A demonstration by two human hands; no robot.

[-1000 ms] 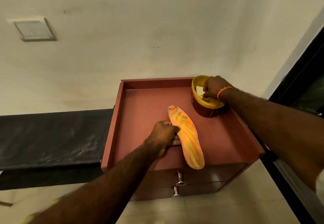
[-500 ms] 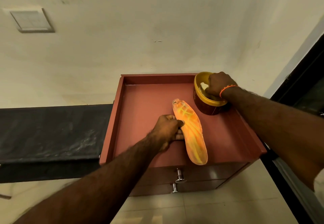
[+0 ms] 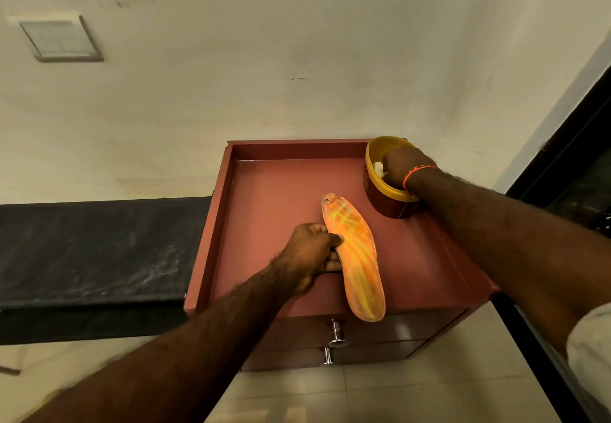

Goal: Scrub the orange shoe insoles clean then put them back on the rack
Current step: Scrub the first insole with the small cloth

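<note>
An orange insole (image 3: 355, 260) with yellow streaks lies tilted on its edge on the red cabinet top (image 3: 274, 197), heel end over the front edge. My left hand (image 3: 309, 252) grips its left side, thumb on the upper face and fingers beneath. At the back right corner stands a round tub (image 3: 386, 206) with a yellow rim and dark red wall. My right hand (image 3: 405, 163) reaches into it, fingers curled around something pale and white; what that is I cannot tell.
The cabinet top has raised rims on the left, back and right. Two drawers with metal knobs (image 3: 337, 331) face me below. A black stone ledge (image 3: 99, 250) runs to the left. A dark door frame (image 3: 562, 171) stands at the right, and tiled floor lies below.
My right hand has dipped deeper into the tub. The left hand keeps its hold on the insole, which stays in place.
</note>
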